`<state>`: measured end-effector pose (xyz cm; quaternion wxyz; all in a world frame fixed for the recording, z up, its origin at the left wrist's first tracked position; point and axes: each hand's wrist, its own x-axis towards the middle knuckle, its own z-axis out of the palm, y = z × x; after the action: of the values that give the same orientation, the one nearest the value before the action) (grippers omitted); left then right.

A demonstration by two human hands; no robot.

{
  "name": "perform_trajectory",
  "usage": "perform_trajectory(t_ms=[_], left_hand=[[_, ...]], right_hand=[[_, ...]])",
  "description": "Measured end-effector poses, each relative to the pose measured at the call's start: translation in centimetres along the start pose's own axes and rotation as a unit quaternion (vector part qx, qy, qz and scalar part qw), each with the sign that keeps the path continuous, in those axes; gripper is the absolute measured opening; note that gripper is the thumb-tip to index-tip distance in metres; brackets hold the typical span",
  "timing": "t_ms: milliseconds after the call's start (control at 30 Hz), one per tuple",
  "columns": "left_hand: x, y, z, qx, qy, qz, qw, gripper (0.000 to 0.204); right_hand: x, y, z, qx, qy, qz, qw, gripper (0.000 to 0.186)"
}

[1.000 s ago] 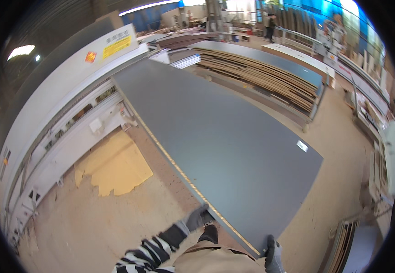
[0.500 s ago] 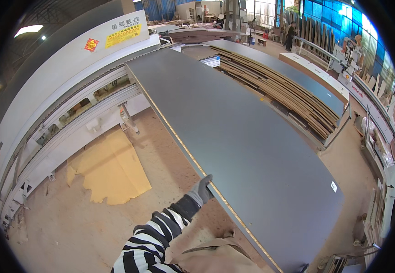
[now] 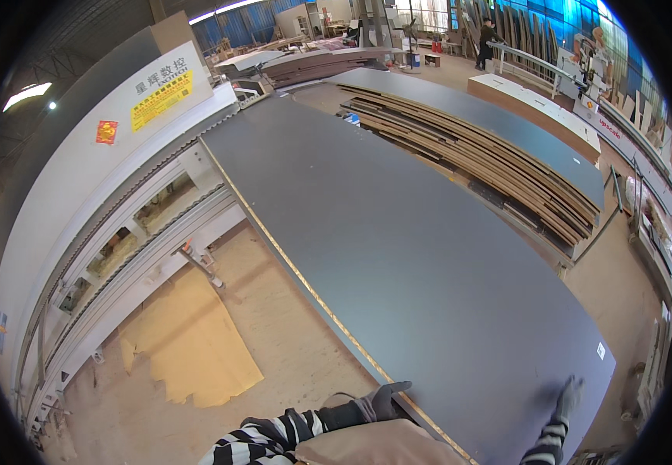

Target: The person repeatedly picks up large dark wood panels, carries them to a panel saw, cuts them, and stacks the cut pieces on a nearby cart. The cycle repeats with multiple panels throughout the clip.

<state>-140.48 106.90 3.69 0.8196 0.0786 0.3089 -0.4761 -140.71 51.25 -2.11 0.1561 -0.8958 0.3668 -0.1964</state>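
Observation:
A long dark grey board [image 3: 398, 256] with a raw chipboard edge slants across the view, its far end at the white machine. My left hand [image 3: 382, 399], in a grey glove, grips the board's left long edge near me, with finger or thumb over the top face and the rest hidden below. My right hand [image 3: 570, 399], also gloved, is over the board's top face near its right end, fingers stretched out; whether it touches the board I cannot tell. A small white label [image 3: 601, 351] lies on the board beyond it.
The long white machine [image 3: 80, 194] runs along the left. A torn yellow sheet [image 3: 192, 341] lies on the floor. To the right stands a stack of boards [image 3: 491, 163], with a white-topped block [image 3: 533, 108] behind it. A person [image 3: 487, 45] stands far back.
My left hand has slid along the board's edge toward me. My right hand has come into view over the board's right end. The view has shifted.

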Motion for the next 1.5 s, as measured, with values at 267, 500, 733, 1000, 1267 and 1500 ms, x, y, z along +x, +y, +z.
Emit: perform_trajectory(t_ms=[267, 500, 733, 1000, 1267, 1500], left_hand=[[-5.8, 25.6, 1.3, 0.015, -0.037, 0.201, 0.979, 0.020], [-14.1, 54.3, 3.8, 0.061, -0.105, 0.392, 0.912, 0.021], [-12.9, 67.3, 8.5, 0.234, 0.023, 0.476, 0.847, 0.048], [-7.2, 72.2, 15.6, 0.254, 0.076, 0.490, 0.831, 0.057], [-1.6, 76.0, 22.6, 0.211, 0.070, 0.444, 0.868, 0.057], [5.6, 82.0, 27.7, 0.187, 0.015, 0.475, 0.860, 0.051]], right_hand=[[9.1, -43.9, 15.1, 0.170, -0.140, -0.214, 0.952, 0.044], [14.7, -64.3, 24.6, -0.091, -0.118, -0.252, 0.956, 0.059], [23.6, -71.8, 31.3, -0.135, -0.122, -0.192, 0.964, 0.065], [36.2, -77.6, 35.6, -0.061, -0.287, -0.040, 0.955, 0.076], [43.9, -79.8, 35.8, -0.056, -0.226, -0.009, 0.973, 0.073], [55.0, -80.1, 38.6, -0.062, -0.224, -0.037, 0.972, 0.076]])
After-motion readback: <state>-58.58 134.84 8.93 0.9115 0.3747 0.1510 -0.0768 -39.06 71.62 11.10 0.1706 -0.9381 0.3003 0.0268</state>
